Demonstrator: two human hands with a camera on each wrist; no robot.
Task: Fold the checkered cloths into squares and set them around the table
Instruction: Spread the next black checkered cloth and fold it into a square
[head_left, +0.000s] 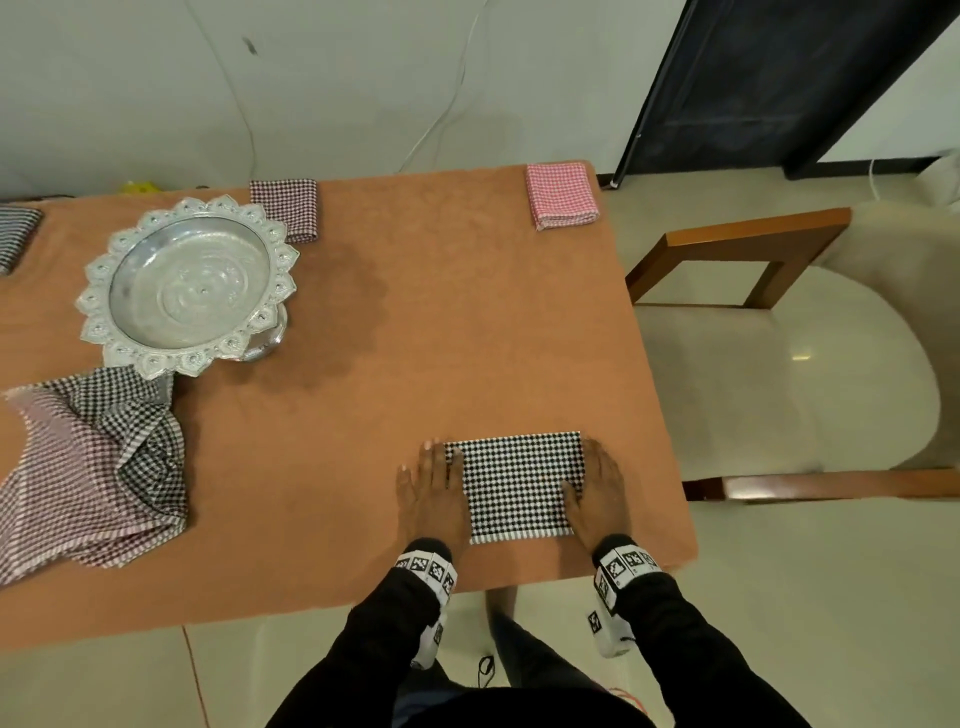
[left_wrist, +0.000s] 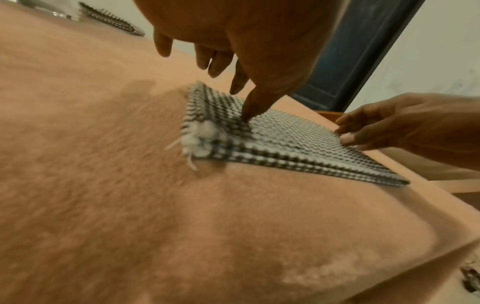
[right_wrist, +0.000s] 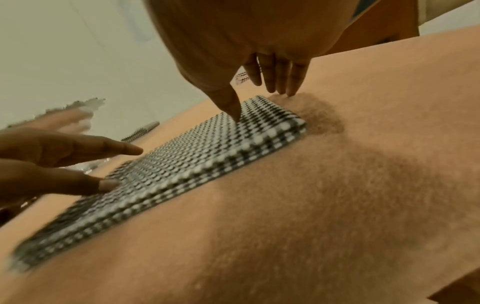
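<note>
A folded black-and-white checkered cloth lies near the table's front right corner. My left hand lies flat along its left edge, thumb pressing on the cloth. My right hand lies flat along its right edge, thumb on the cloth too. Both hands have straight fingers. A folded dark red checkered cloth and a folded pink checkered cloth sit at the far edge. An unfolded heap of checkered cloths lies at the left.
An ornate silver tray stands on the orange table cover at the left. Another folded striped cloth sits at the far left edge. A cream chair with wooden arms stands to the right of the table.
</note>
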